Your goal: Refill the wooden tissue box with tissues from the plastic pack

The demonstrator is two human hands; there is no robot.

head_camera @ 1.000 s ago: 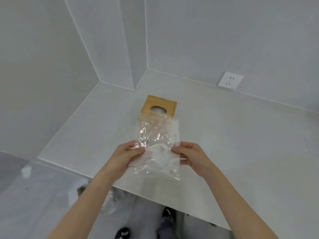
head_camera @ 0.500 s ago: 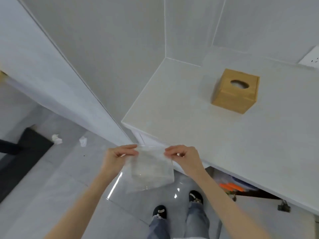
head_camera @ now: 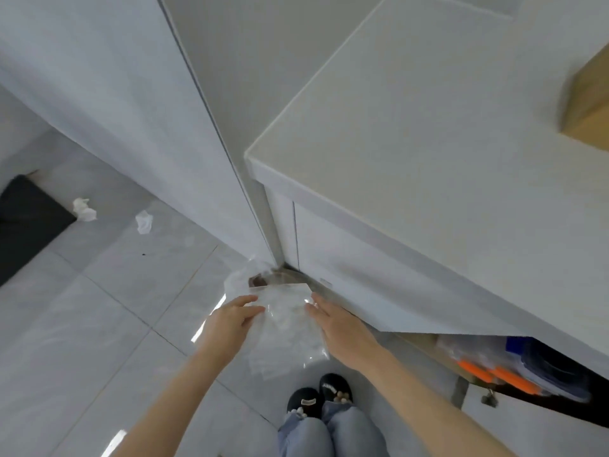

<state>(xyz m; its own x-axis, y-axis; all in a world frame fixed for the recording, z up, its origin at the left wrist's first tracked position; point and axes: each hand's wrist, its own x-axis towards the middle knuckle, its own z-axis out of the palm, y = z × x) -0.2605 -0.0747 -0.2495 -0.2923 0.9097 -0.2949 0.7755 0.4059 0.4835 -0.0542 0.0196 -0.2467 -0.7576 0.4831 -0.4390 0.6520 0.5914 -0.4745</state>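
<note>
The empty clear plastic pack [head_camera: 286, 324] hangs low over the floor, between my two hands. My left hand [head_camera: 230, 321] is at its left edge and my right hand [head_camera: 339, 328] at its right edge, both with fingers stretched out and apart, not pinching it. Just beyond the pack, in the corner at the foot of the cabinet, sits what looks like a small bin with a clear liner [head_camera: 260, 278]. The wooden tissue box [head_camera: 586, 103] stands on the white counter [head_camera: 428, 133], blurred and cut off by the right edge of the view.
Two crumpled white tissues [head_camera: 84, 209] [head_camera: 144, 222] lie on the grey tiled floor near a black mat [head_camera: 26, 222]. An open shelf under the counter holds orange and blue items [head_camera: 501, 374]. My shoes [head_camera: 316, 397] are just below the pack.
My view has swung left and down, away from the counter to the floor. Both hands carried the plastic pack down toward the corner and their fingers have opened from a pinch.
</note>
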